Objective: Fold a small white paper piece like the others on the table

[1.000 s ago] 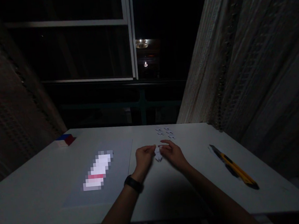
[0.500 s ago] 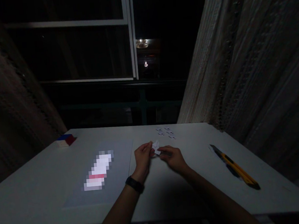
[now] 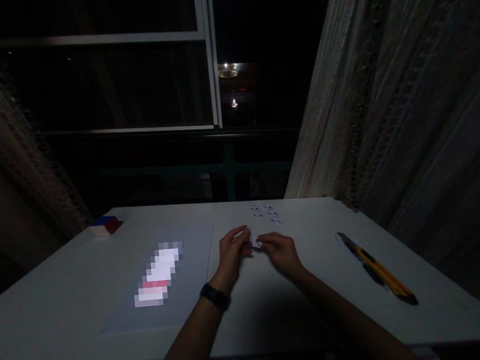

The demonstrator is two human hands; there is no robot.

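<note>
A small folded piece of white paper (image 3: pixel 255 242) is held between my two hands above the middle of the table. My left hand (image 3: pixel 232 253), with a dark band on its wrist, has thumb and fingers closed at the paper's left side. My right hand (image 3: pixel 280 252) pinches the paper's right side between thumb and fingertips. Fingers cover much of the paper, so its folds are hard to make out. Beyond my hands, several small folded paper pieces (image 3: pixel 269 214) lie grouped on the tabletop.
A yellow and black utility knife (image 3: pixel 382 273) lies at the right. To the left, a pale sheet (image 3: pixel 197 262) lies under a lit, blurred-out screen (image 3: pixel 159 271). A colored cube (image 3: pixel 104 226) sits at the far left of the white table (image 3: pixel 66 307). Curtains flank a dark window behind.
My left fingers have shifted slightly right and over the paper, covering more of it. The paper has turned and less of it shows. My right hand has barely moved.
</note>
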